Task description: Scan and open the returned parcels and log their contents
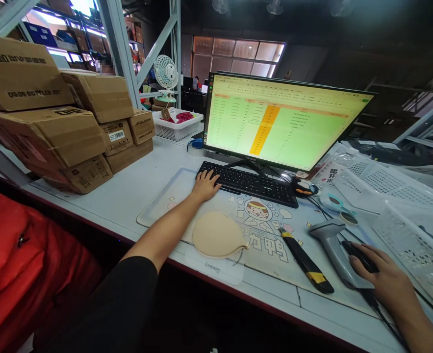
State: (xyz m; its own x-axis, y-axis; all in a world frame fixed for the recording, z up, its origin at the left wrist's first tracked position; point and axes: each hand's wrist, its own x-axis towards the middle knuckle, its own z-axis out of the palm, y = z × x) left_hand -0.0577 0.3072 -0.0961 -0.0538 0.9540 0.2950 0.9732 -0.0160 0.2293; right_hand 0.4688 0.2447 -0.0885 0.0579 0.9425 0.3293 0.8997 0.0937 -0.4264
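My left hand [206,186] lies with spread fingers on the left end of a black keyboard [255,184]. Under my right hand [385,277] is a black computer mouse [361,257], which my fingers curl over. Close to its left lies a grey barcode scanner [339,252], and beyond that a black and yellow utility knife [306,262]. A round beige pouch [218,234] with a small chain rests below the keyboard on a cartoon-printed desk mat [175,196]. The lit monitor [275,122] behind the keyboard shows a spreadsheet with an orange column.
Cardboard boxes [43,127] are stacked at the left. A white basket [177,126] with pink items and a small fan [165,73] stand behind. White plastic baskets [415,245] crowd the right side. Red fabric [28,274] hangs at the lower left.
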